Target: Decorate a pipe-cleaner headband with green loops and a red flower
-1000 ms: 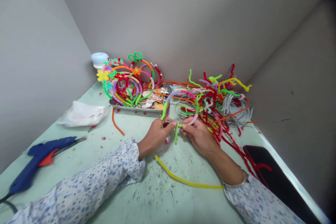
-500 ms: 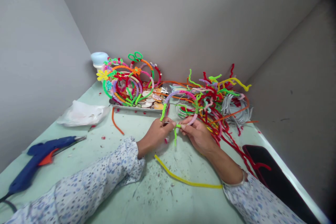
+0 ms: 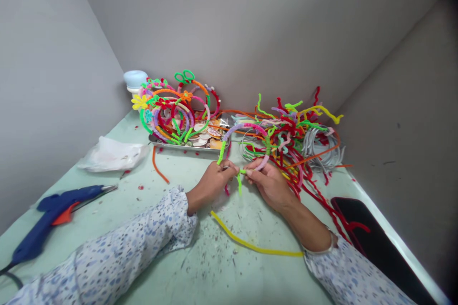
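Note:
Between my hands is a headband [image 3: 246,127] wrapped in purple, pink and green pipe cleaner, its arch pointing away from me. My left hand [image 3: 213,180] is closed around its green left end. With fingers pinched, my right hand [image 3: 267,184] grips the lilac right end near the tip. A short green pipe cleaner [image 3: 239,185] spans the fingertips of both hands, and its loose tail hangs down. On the table just below lies a yellow pipe cleaner [image 3: 250,246], touched by neither hand.
A metal tray [image 3: 189,149] holds shells, with several decorated headbands [image 3: 179,105] on it. Tangled pipe cleaners [image 3: 289,128] and a wire coil [image 3: 322,147] lie back right. A blue glue gun [image 3: 53,219], plastic bag [image 3: 112,155] and dark phone [image 3: 375,243] flank my arms.
The green tail below my fingertips has shifted slightly and hangs a little differently. Both hands keep nearly the same place and grip on the headband.

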The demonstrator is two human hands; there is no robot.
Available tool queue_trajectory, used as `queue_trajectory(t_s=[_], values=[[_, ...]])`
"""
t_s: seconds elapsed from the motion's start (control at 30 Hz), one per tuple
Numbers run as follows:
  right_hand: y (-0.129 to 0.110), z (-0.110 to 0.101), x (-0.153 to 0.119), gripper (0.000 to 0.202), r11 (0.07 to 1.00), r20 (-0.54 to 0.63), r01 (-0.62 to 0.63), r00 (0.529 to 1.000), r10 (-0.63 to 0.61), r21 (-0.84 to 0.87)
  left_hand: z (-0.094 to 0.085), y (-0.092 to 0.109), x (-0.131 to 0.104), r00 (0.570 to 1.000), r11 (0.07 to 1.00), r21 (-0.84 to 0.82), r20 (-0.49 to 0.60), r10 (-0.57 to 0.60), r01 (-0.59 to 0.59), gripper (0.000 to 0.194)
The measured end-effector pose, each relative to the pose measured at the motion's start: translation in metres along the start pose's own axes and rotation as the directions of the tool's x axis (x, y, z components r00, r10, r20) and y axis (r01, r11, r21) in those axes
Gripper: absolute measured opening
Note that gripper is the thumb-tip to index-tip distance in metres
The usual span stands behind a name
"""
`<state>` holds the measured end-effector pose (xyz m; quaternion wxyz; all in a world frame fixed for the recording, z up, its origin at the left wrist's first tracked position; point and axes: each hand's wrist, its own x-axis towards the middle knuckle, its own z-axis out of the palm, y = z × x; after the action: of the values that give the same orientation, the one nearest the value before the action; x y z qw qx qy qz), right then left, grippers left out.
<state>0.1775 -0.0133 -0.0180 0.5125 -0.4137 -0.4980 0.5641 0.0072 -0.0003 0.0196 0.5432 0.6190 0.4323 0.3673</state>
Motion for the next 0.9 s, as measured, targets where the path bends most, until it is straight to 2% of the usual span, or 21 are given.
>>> queue_trajectory(t_s=[0.47, 0.67, 0.77, 0.9], values=[[0.0, 0.001, 0.0, 0.019, 1.0, -0.013, -0.006, 1.0, 0.006, -0.015, 0.002, -0.007, 0.003, 1.0, 0.999, -0.054, -0.029, 0.0, -0.002, 0.02], [-0.007, 0.005, 0.001, 0.016, 0.985, -0.06, -0.067, 0.995, 0.078, 0.161, 0.0, -0.007, 0.001, 0.999, 0.997, -0.065, 0.037, 0.039, -0.037, 0.02], [-0.009, 0.006, 0.001, 0.016, 0.965, -0.086, -0.087, 0.99, 0.111, 0.246, 0.0, -0.01, 0.001, 0.993, 0.994, 0.001, 0.047, 0.112, -0.112, 0.012], [-0.012, 0.007, 0.0, 0.016, 0.958, -0.055, -0.106, 0.991, 0.125, 0.267, 0.0, -0.014, 0.001, 0.983, 0.968, 0.181, -0.026, 0.183, -0.176, 0.014]])
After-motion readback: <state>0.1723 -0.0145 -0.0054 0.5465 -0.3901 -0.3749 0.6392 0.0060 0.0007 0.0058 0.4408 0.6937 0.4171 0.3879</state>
